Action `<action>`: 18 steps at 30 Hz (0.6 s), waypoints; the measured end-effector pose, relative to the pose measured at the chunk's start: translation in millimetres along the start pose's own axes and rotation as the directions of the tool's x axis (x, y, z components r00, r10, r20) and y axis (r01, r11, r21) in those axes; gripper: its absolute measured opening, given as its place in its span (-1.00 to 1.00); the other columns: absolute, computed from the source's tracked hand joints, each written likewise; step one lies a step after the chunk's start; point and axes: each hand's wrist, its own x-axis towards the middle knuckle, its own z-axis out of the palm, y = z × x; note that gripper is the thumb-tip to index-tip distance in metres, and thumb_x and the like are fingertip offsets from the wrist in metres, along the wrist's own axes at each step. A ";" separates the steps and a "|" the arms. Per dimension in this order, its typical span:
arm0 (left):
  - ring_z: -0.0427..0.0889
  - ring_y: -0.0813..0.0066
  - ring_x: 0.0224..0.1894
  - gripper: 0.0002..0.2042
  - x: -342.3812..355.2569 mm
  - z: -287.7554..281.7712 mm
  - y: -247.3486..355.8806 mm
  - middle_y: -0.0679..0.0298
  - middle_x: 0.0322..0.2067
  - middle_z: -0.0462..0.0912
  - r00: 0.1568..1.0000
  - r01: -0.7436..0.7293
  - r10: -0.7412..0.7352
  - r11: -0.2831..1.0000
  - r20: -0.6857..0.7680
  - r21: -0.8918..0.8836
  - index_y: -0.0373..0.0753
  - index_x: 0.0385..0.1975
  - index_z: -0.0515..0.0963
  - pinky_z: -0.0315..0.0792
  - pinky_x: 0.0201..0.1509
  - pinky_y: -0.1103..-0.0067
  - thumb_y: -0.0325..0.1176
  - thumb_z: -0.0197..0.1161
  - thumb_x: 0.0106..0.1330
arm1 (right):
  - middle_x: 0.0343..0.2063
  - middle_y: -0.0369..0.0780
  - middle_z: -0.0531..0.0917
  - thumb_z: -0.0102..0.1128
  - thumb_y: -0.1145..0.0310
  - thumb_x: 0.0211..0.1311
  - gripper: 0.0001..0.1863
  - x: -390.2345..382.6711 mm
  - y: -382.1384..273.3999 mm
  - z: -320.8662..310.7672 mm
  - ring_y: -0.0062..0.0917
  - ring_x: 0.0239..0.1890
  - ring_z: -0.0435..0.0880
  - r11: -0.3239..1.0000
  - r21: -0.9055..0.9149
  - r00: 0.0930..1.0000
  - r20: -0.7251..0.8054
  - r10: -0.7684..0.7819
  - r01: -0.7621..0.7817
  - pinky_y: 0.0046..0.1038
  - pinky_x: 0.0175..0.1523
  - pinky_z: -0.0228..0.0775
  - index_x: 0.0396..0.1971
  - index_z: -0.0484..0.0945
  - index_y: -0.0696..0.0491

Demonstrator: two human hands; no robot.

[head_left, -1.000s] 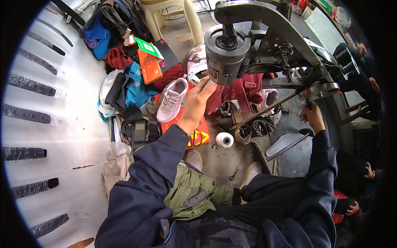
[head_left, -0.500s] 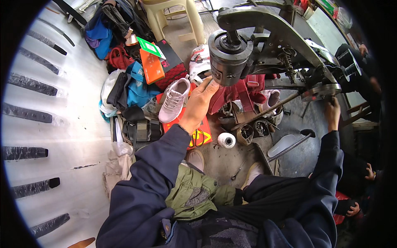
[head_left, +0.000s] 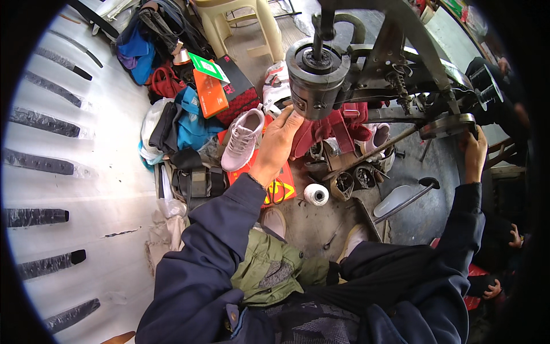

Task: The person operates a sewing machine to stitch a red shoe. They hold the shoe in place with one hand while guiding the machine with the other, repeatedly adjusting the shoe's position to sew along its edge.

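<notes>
A black metal hand-cranked sewing machine point(head_left: 395, 74) stands before me at the upper right, its round head point(head_left: 318, 80) hanging above the floor. My left hand point(head_left: 279, 146) is closed at the lower left edge of that head, the thumb pressed against it. The other fingers are partly hidden, so what they grip cannot be made out. Dark red strapped fabric, like a bag point(head_left: 338, 129), lies right beside them under the head. My right hand point(head_left: 474, 153) is closed at the rim of the machine's hand wheel point(head_left: 450, 126).
A pale pink sneaker point(head_left: 243, 140) rests on a red box below my left wrist. Beyond are shoe boxes point(head_left: 246, 86), bags and a cream plastic stool point(head_left: 246, 28). A white thread spool point(head_left: 315, 195), small tins and a hammer-like tool point(head_left: 409, 200) lie around. Other people's hands show at far right.
My right hand has moved a little to the right along the wheel. The machine's upper lever has risen, showing more of the bar above the head. My left hand stays at the head.
</notes>
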 end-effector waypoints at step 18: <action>0.52 0.71 -0.08 -0.59 4.0 2.7 0.7 0.42 -0.03 0.65 0.999 -0.003 0.005 1.000 -0.048 0.029 -0.23 0.18 0.52 0.40 0.00 0.69 -0.07 0.09 0.54 | -0.50 -0.30 0.59 0.14 0.28 0.33 -0.77 -20.3 -49.4 16.8 -0.65 -0.51 0.50 0.998 -0.037 0.999 -0.015 0.044 -0.045 -0.59 -0.37 0.31 -0.14 0.60 0.09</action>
